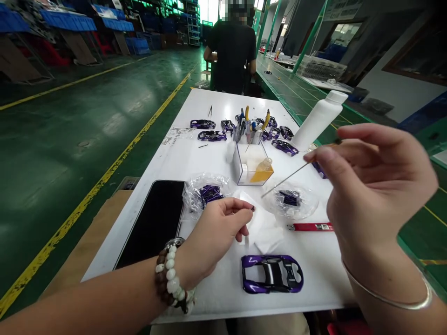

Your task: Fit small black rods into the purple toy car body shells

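floor (104,130), green with yellow lines, spreads around a white table (206,163), beyond whose far edge a person in black (233,56) sits, back turned. a flat dark-screened device (153,218) lies at the table's left side. the right hand (377,181) is raised at the right, thumb and fingers closed in a pinch; the left hand (220,223) is lower, near the middle, its fingertips pinched too. a white bottle (319,118) leans at the far right. two clear plastic bags, left bag (192,190) and right bag (309,202), hold small dark purple parts. a purple and black car shell (274,273) lies flat near the front edge, untouched, and more car shells (212,136) lie farther back around a clear box (238,165) and upright tools. white tissue (268,238) lies between the bags and the nearest shell, beside a red-handled tool (312,227). the right hand grips a thin rod (284,180), its tip slanting down toward the left fingertips. smallest, a dark piece (253,208) sits in the left hand's pinch, too small to make out.
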Available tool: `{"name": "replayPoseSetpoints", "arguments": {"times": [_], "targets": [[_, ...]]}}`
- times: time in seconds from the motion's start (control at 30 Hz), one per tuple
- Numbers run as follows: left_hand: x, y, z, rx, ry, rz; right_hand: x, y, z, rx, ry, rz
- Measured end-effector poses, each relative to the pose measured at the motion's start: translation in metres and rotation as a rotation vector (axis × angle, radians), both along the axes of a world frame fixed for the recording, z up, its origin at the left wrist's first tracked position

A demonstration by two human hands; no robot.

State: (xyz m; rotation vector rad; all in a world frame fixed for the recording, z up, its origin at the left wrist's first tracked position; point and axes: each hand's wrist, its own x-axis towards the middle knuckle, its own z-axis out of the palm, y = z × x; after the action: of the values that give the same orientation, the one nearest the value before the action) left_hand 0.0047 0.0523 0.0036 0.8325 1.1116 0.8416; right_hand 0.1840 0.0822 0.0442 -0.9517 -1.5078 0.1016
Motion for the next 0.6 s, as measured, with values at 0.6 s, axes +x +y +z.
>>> {"name": "replayPoseSetpoints", "arguments": {"times": [0.6], "targets": [[0.004, 0.0, -0.005, -0.028, -0.006, 0.001, 0.009, 0.023, -0.017, 0.13, 0.026, 0.017]]}}
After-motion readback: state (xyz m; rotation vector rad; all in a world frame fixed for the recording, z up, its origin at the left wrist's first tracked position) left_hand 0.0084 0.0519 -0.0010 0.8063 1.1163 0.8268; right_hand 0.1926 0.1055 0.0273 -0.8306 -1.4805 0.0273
